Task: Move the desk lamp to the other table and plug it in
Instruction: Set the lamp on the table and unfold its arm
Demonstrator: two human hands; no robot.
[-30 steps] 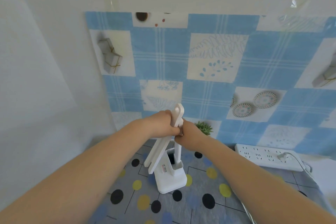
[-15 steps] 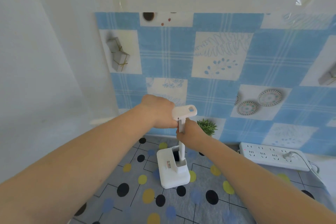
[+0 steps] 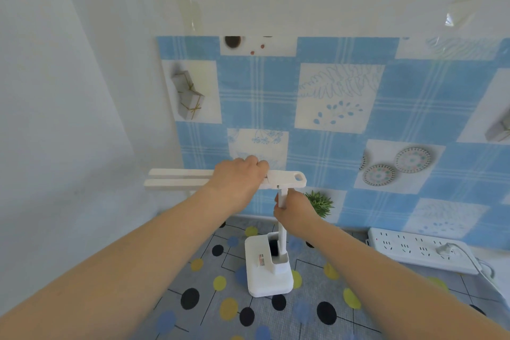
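Observation:
A white desk lamp [image 3: 269,276] stands on the table with the dotted grey cloth [image 3: 220,309], its square base near the wall. The long lamp head [image 3: 176,180] now lies level and points left. My left hand [image 3: 240,175] grips the head close to its hinge. My right hand [image 3: 294,208] is closed around the upright stem just below the hinge. A white power strip [image 3: 408,250] lies at the right against the wall, with one white plug [image 3: 445,250] and cord in it.
A blue checked sheet covers the wall behind the table. A plain white wall closes the left side, close to the tip of the lamp head. The plug's cord [image 3: 485,276] trails over the table's right edge.
The lamp head has swung up from folded down along the stem to level, pointing left, with my left hand on it. My right hand has kept hold of the stem.

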